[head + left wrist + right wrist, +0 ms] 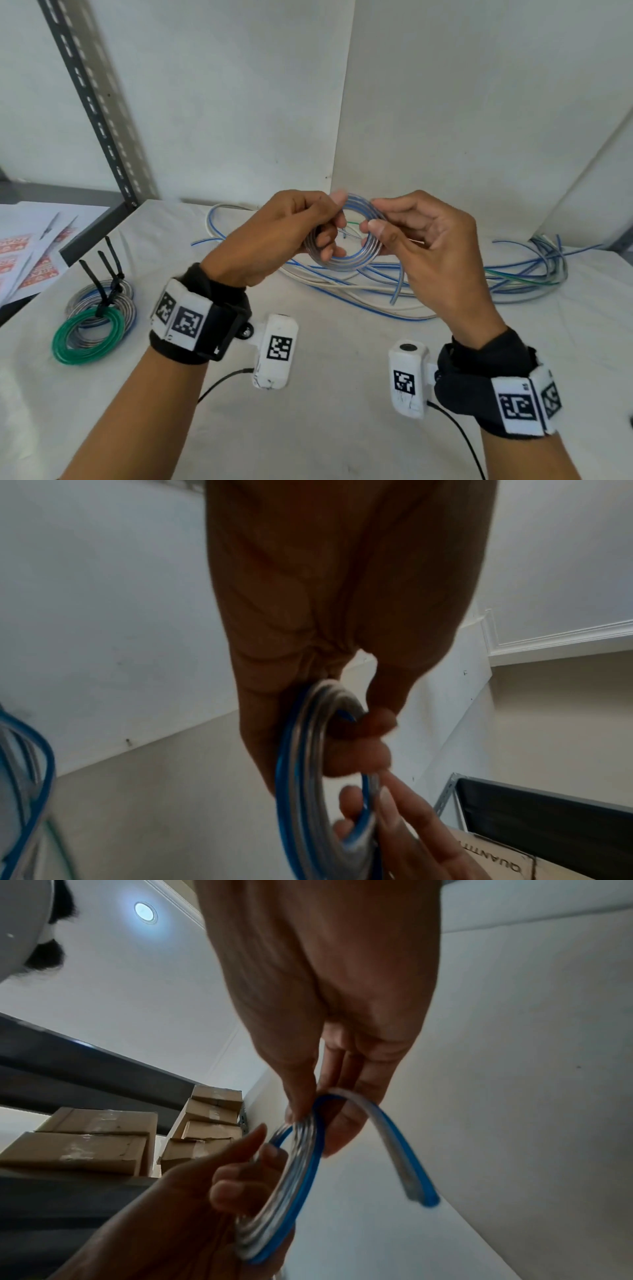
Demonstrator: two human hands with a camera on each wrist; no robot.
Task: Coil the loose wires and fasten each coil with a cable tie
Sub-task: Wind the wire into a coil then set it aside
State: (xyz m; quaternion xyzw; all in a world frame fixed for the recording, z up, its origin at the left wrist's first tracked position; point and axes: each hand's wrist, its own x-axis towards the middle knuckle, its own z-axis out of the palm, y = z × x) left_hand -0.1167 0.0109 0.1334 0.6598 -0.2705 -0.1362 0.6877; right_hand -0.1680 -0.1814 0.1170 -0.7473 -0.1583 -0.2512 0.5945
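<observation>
While held up mid-frame above the white cloth-covered table (308, 428), small round coil of clear, blue-striped wire (344, 263) gripped on both sides. Left hand (274, 236) curled round left arc, thumb on top, fingers threaded through the loop. Right hand (424, 240) pinched right arc between thumb and forefinger, other fingers loosely bent. Short free end of same wire (407, 1153) stuck out lower right in right-wrist view, not yet tucked.

Judged step: finishing the last wrap. Best done by keeping left grip firm so turns stayed stacked, laying the tail flat along the loop, not letting go before tying. No cable tie in either hand.

Noted at left of frame: three finished coils, green plastic-coated (87, 337) on top, with black cable ties (102, 274). Loose blue and white wires (445, 284) piled centre right, waiting.
</observation>
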